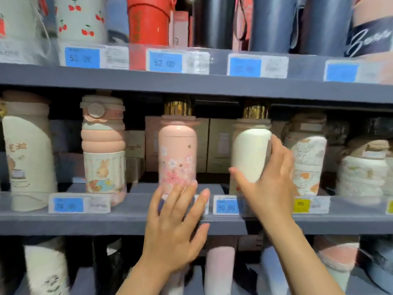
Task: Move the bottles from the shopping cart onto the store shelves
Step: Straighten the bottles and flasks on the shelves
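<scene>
Right hand grips white bottle on middle shelf

Middle shelf: six bottles standing, two with gold caps. Top shelf: four blue price tags. Middle shelf edge: two blue tags, one yellow tag. Two hands in view.

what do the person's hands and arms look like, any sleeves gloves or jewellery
Both hands are bare: no gloves, and no rings show on the fingers in view. The left hand and right hand lead into bare forearms with no sleeve, watch or bracelet visible down to the bottom edge of the picture. The fingernails look short and unpainted, though motion blur leaves finer detail unclear.
</scene>
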`<state>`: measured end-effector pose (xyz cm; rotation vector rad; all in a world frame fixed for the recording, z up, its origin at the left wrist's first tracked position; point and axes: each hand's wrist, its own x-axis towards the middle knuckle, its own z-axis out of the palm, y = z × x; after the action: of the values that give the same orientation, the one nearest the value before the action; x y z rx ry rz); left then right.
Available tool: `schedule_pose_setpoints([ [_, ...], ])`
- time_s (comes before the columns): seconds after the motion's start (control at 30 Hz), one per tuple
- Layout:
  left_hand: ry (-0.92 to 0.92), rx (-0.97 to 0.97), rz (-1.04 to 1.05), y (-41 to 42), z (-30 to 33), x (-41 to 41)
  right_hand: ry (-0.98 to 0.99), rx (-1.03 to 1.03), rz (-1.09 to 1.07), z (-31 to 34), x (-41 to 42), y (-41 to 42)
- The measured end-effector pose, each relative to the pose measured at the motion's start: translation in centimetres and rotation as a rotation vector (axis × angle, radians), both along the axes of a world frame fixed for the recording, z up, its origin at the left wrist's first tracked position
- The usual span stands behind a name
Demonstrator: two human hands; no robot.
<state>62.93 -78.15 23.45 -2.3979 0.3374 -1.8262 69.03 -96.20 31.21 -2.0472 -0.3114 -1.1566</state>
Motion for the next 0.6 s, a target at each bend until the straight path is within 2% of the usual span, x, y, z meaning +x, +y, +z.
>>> schedule_pose_setpoints([
  [0.1, 0.079, 0.012, 0.098, -1.9, -0.2, 1.8, 0.058, -0.071, 0.007, 0.4, 1.4, -0.2],
  [0.2, 0.127, 0.028, 0.176, -2.0, -0.6, 2.3, 0.070, -0.058, 0.068, 0.3, 2.3, -0.7],
  [0.37, 0.062, 0.034, 0.198, -2.0, -0.8, 2.3, 0.190, 0.018, 0.403, 0.1, 2.9, -2.7],
  [0.43, 0.057, 0.030, 0.198, -2.2, -0.9, 2.4, 0.245, -0.024, 0.499, 0.2, 3.1, -3.5],
  [0.53, 0.045, 0.017, 0.189, -2.4, -0.9, 2.4, 0.291, -0.069, 0.498, 0.4, 2.7, -3.5],
  [0.6, 0.036, 0.014, 0.189, -2.5, -0.9, 2.4, 0.271, -0.096, 0.362, 0.4, 2.1, -2.8],
])
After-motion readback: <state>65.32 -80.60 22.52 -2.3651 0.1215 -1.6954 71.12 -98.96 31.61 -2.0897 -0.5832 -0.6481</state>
